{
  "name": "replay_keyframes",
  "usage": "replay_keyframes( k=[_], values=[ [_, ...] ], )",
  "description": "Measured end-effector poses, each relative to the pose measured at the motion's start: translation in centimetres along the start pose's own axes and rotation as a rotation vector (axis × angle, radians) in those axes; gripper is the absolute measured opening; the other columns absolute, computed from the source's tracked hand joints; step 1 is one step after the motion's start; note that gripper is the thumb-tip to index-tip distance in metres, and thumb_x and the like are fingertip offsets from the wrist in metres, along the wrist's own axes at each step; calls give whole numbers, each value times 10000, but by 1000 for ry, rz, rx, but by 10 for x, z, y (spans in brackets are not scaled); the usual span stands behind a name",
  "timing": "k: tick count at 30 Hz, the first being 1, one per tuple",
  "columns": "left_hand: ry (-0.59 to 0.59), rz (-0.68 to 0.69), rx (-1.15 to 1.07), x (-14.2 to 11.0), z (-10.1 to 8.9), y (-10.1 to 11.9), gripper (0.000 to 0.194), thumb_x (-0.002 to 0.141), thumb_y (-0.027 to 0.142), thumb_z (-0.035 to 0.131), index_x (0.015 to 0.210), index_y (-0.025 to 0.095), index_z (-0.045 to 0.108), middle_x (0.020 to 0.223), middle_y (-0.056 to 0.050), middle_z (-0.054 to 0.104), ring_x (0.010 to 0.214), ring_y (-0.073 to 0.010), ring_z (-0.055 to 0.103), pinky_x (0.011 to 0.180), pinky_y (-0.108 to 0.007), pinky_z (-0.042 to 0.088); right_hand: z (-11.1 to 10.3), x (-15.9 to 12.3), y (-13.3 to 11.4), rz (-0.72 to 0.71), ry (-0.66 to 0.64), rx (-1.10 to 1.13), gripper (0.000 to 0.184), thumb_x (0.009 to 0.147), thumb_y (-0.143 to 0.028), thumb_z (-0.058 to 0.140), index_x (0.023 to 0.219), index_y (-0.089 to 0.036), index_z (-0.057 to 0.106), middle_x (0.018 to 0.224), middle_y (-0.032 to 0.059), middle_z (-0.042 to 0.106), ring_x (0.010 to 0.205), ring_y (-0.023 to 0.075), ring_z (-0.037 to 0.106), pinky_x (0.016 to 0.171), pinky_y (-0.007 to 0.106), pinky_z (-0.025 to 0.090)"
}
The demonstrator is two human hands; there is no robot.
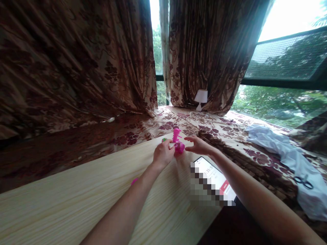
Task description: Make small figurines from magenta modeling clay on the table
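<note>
My left hand [162, 153] is closed, with thumb and fingertips at the left side of a rounded bright pink plastic piece [179, 147] above the wooden table. My right hand [198, 145] is just to the right of that piece, thumb and fingers apart, holding nothing. Directly behind the rounded piece, a taller pink plastic piece [176, 135] with small projections stands upright. A small green item [164, 140] shows beyond my left knuckles, partly hidden. Another pink item [134, 181] lies left of my left forearm, which covers part of it.
A phone [213, 178] showing a timer lies on the light wooden table [84, 190], beneath my right forearm. Beyond the table spreads a floral cloth [163, 123] with a small white lamp [201, 98]. At right, black scissors [303, 182] rest on white fabric [278, 146].
</note>
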State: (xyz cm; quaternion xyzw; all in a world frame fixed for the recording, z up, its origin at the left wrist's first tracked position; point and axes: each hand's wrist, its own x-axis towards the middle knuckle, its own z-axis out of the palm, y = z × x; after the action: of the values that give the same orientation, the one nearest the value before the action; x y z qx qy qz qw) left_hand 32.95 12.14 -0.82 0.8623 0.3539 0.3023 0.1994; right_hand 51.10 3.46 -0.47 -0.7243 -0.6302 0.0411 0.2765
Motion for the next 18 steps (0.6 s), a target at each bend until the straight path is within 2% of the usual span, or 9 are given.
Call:
replay_keyframes(
  k=[3, 7, 13, 18],
  values=[
    [-60, -52, -33, 15, 4, 5, 280, 706, 287, 602, 961, 181, 650, 654, -12, 631, 610, -152, 580, 589, -248, 428, 7, 0, -2, -54, 45, 38, 508, 681, -412, 679, 1134, -198, 596, 1159, 106, 554, 1033, 212, 545, 894, 333, 421],
    [-120, -103, -81, 27, 11, 11, 227, 636, 244, 644, 848, 173, 686, 642, -11, 643, 614, -152, 580, 583, -241, 426, 19, 6, -1, -95, 75, 66, 427, 700, -429, 664, 1057, -196, 641, 1114, 106, 567, 1009, 211, 550, 886, 335, 412],
    [-166, -161, -167, 27, 15, 12, 147, 601, 212, 631, 727, 180, 700, 631, -3, 653, 645, -158, 581, 586, -234, 422, 28, 14, 9, -142, 41, 87, 289, 712, -372, 668, 945, -201, 694, 979, 84, 630, 905, 189, 584, 811, 290, 424],
    [-170, -187, -285, 25, 16, 13, 146, 597, 241, 629, 698, 163, 699, 591, 8, 627, 600, -135, 542, 554, -218, 389, 27, 12, 9, -123, 26, 93, 290, 711, -326, 670, 973, -204, 689, 970, 85, 640, 883, 188, 594, 800, 288, 421]
  ],
)
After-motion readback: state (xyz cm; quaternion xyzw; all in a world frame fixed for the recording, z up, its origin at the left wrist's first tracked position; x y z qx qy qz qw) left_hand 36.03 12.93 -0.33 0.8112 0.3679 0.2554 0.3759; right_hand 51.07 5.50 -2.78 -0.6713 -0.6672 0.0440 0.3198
